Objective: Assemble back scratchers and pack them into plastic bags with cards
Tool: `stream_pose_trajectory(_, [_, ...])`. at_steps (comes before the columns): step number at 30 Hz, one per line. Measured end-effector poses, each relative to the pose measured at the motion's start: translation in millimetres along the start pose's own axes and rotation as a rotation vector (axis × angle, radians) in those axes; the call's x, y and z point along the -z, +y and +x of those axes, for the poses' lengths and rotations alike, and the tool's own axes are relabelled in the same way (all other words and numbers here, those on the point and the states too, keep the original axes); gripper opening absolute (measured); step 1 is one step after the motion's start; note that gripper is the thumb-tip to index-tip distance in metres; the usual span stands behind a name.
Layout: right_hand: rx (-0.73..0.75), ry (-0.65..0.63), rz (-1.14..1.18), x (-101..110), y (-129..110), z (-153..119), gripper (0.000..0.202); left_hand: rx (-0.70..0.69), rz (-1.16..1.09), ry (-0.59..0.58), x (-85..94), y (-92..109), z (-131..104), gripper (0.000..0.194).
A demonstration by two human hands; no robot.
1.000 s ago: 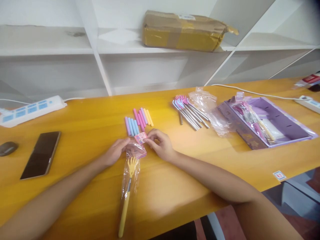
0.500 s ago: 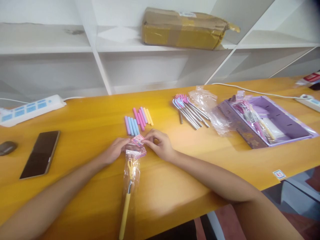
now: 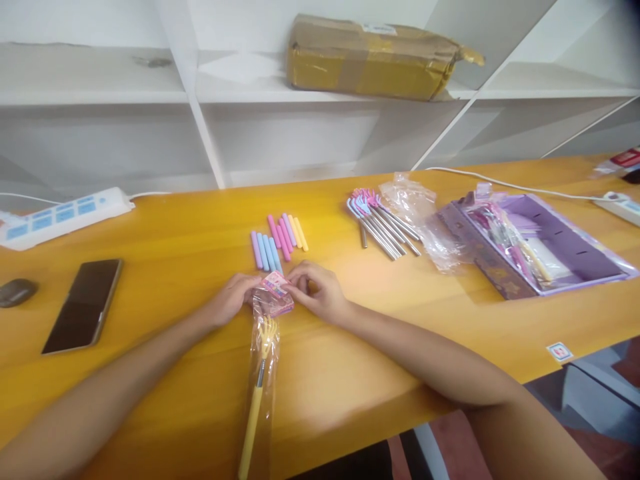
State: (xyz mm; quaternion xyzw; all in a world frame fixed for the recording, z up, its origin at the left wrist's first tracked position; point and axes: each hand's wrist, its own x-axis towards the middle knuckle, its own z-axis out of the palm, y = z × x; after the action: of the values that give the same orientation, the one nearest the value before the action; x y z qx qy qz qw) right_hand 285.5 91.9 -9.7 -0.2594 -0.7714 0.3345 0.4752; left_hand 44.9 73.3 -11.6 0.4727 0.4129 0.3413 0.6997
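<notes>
My left hand (image 3: 233, 300) is closed on the top edge of a clear plastic bag (image 3: 273, 373). Inside the bag lies a yellow back scratcher (image 3: 255, 407) with a claw-shaped head and a metal neck. My right hand (image 3: 319, 292) pinches a small pink printed card (image 3: 275, 283) at the bag's top. Under the card sits a stack of similar pink cards (image 3: 283, 307). Just beyond my hands are blue and lilac tubes (image 3: 270, 253), with pink and yellow tubes (image 3: 285, 237) behind them. Several metal rods (image 3: 383, 230) with blue or pink claw heads lie to the right.
A purple box (image 3: 575, 247) holding bagged items stands at the right, beside crumpled clear bags (image 3: 435, 227). At the left are a phone (image 3: 83, 307), a mouse (image 3: 17, 292) and a power strip (image 3: 65, 217). A taped carton (image 3: 375, 63) rests on the shelf.
The small card is lower and flatter over the bag's top, between my fingers. The bag's upper end has shifted slightly. Both hands keep nearly the same place, and the view has moved a little.
</notes>
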Motion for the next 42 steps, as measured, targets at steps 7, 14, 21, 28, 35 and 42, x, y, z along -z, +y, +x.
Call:
stream_pose_trajectory(7, [0.144,-0.018,-0.072,0,0,0,0.011,-0.045,0.190,-0.013,4.3,0,-2,0.044])
stream_pose_trajectory(14, [0.156,-0.007,-0.072,0,-1,-1,0.013,-0.098,0.304,-0.043,0.8,9,-5,0.053])
stream_pose_trajectory(21, [0.167,-0.024,-0.093,2,-2,0,0.016,-0.115,0.265,-0.044,-0.4,10,-5,0.054])
stream_pose_trajectory(28, [0.120,-0.079,-0.110,3,-2,0,0.022,-0.074,0.208,-0.004,1.8,7,-5,0.058])
stream_pose_trajectory(35, [0.091,-0.140,-0.088,4,2,-1,0.028,-0.068,0.181,0.062,5.7,1,-3,0.057])
stream_pose_trajectory(42, [0.069,-0.232,-0.030,7,2,0,0.035,-0.053,0.185,0.034,7.8,-1,-2,0.059])
